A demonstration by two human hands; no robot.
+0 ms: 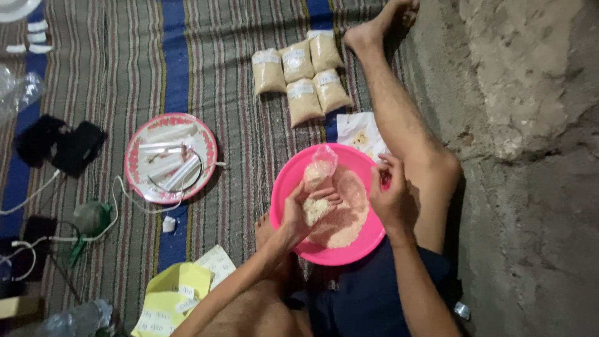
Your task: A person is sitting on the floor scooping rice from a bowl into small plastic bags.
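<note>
Left hand (306, 209), cupped around grain, feeds a small clear bag (321, 163) pinched open by right hand (388, 193) over the pink basin (293, 178); a slack bag mouth likely spills grain.

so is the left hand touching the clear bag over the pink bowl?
Touching. Head view: left hand cups grain, its fingertips meeting the bottom of the small clear bag above the pink bowl.

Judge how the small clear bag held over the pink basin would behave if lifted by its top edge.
The small clear bag looks thin and crumpled, so probably floppy. It is only part-filled with pale grain, so likely light and saggy at the bottom. Its mouth seems open above the pink basin, so tilting may spill grain.
</note>
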